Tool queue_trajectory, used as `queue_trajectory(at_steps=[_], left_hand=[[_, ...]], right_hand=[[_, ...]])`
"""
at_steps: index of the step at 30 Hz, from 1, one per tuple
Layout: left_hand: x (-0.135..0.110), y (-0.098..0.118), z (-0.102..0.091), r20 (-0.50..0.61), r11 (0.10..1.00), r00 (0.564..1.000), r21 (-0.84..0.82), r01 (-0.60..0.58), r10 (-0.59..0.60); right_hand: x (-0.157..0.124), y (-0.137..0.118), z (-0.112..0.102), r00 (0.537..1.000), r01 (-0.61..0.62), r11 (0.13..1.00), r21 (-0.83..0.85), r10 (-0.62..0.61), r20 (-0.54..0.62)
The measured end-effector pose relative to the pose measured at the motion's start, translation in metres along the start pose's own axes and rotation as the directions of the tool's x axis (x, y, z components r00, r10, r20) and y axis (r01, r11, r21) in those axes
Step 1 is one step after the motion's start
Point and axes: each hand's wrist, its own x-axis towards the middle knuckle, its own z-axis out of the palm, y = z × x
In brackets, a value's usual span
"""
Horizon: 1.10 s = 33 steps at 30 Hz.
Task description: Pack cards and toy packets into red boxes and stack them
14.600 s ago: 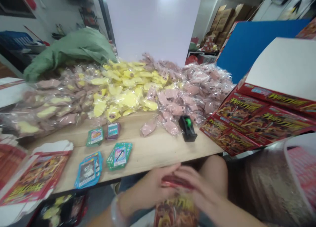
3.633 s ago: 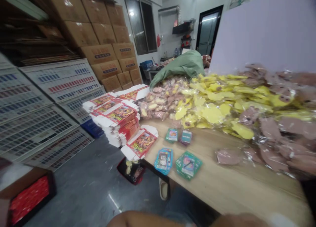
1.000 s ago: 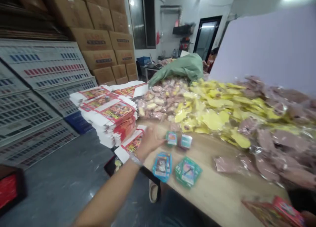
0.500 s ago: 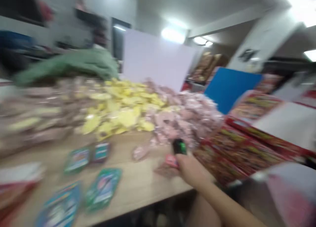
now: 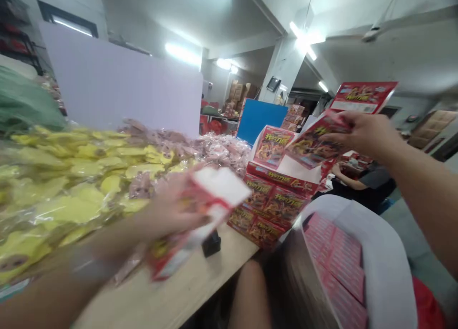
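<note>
My left hand [image 5: 175,205], blurred by motion, grips a red-and-white carton [image 5: 175,252] above the table's front edge. The carton's white top flap stands open. Up at the right, my right hand [image 5: 368,133] pinches a red printed box [image 5: 318,140] by its upper corner. That box is tilted over a stack of matching red display boxes [image 5: 282,205], and whether it touches them I cannot tell. A red header card [image 5: 363,97] with a white strip rises behind my right hand. On the table below the left carton stands a small black object [image 5: 212,244].
Clear-wrapped yellow figures [image 5: 78,200] heap across the table [image 5: 193,276], with pinkish wrapped ones [image 5: 225,150] beyond. A white tub [image 5: 397,262] of pink packs [image 5: 339,262] is at my right. Behind are a pale panel [image 5: 125,80], a blue board [image 5: 263,121] and a seated person [image 5: 372,181].
The view has swung right. My right hand has left the black object on the table and now holds a red box. My left hand has come into view with a carton.
</note>
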Motion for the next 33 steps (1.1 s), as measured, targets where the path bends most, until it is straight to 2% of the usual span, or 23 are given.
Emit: queue_trajectory(at_steps=[2, 4, 6, 8, 12, 16, 22, 25, 27, 29, 30, 31, 32, 33], left_hand=[[0.056, 0.022, 0.036, 0.229, 0.986, 0.973, -0.169, -0.002, 0.042], [0.107, 0.037, 0.072, 0.386, 0.979, 0.921, -0.201, 0.023, 0.057], [0.140, 0.042, 0.097, 0.439, 0.995, 0.897, -0.100, -0.004, 0.048], [0.153, 0.039, 0.106, 0.460, 0.998, 0.886, -0.016, -0.057, 0.058], [0.150, 0.029, 0.100, 0.479, 0.988, 0.869, 0.025, -0.152, 0.121], [0.151, 0.025, 0.096, 0.497, 0.987, 0.858, 0.020, -0.161, 0.130], [0.153, 0.025, 0.092, 0.542, 0.991, 0.832, -0.009, -0.132, 0.116], [0.154, 0.029, 0.091, 0.580, 0.996, 0.811, -0.013, -0.084, 0.076], [0.153, 0.032, 0.088, 0.582, 0.996, 0.809, -0.028, -0.087, 0.087], [0.146, 0.036, 0.080, 0.518, 0.991, 0.845, -0.068, -0.116, 0.134], [0.139, 0.037, 0.075, 0.452, 0.987, 0.879, -0.104, -0.118, 0.153], [0.128, 0.037, 0.070, 0.352, 0.983, 0.924, -0.155, -0.098, 0.147], [0.113, 0.037, 0.066, 0.226, 0.974, 0.969, -0.222, -0.051, 0.102], [0.095, 0.036, 0.063, 0.086, 0.955, 0.996, -0.295, 0.029, -0.004]], right_hand=[[0.026, 0.000, 0.016, 0.984, 0.049, 0.995, -0.089, -0.032, 0.178], [0.043, -0.003, 0.032, 0.956, 0.086, 0.991, -0.103, -0.053, 0.289], [0.054, -0.005, 0.048, 0.941, 0.104, 0.990, -0.099, -0.065, 0.333], [0.062, -0.003, 0.062, 0.928, 0.122, 0.987, -0.100, -0.078, 0.364], [0.075, 0.005, 0.084, 0.914, 0.170, 0.984, -0.060, -0.135, 0.382], [0.079, 0.014, 0.100, 0.920, 0.202, 0.979, -0.011, -0.185, 0.346], [0.080, 0.008, 0.122, 0.894, 0.114, 0.993, -0.043, -0.084, 0.440], [0.081, 0.005, 0.131, 0.897, 0.101, 0.994, -0.040, -0.073, 0.437], [0.080, 0.005, 0.128, 0.904, 0.096, 0.995, -0.037, -0.071, 0.422], [0.072, 0.004, 0.113, 0.928, 0.077, 0.997, -0.014, -0.066, 0.367], [0.063, 0.001, 0.102, 0.957, 0.048, 0.998, 0.036, -0.056, 0.283], [0.048, -0.006, 0.088, 0.987, 0.004, 0.991, 0.134, -0.026, 0.158], [0.028, -0.018, 0.073, 0.999, -0.049, 0.952, 0.303, 0.040, 0.035], [0.001, -0.034, 0.059, 0.988, -0.079, 0.871, 0.485, 0.134, -0.081]])
